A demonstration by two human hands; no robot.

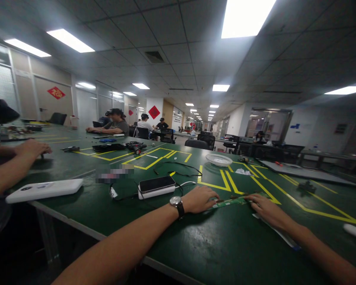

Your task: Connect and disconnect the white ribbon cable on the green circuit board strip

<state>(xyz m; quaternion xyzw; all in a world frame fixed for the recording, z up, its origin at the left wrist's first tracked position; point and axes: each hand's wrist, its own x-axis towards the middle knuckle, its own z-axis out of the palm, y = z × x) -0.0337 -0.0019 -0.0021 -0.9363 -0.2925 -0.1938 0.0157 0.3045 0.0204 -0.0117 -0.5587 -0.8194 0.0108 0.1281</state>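
Observation:
A long, narrow green circuit board (230, 202) lies low over the green table between my two hands. Its left end is under the bent fingers of my left hand (199, 199), which wears a wristwatch (176, 201). At the other end, my right hand (267, 209) has its thumb and fingers closed on the board, hiding part of it. Beneath my right forearm a thin white strip (280, 232) with a blue end rests on the table. Left of my left hand, a black phone (157, 184) sits on a white block with cables.
A white woven basket (218, 160) stands beyond my hands, with a crumpled clear bag (243, 171) nearby. Yellow tape lines mark the table (195, 245). At left lie a white case (46, 190) and a power drill (135, 147). A co-worker's hand (32, 149) reaches in there.

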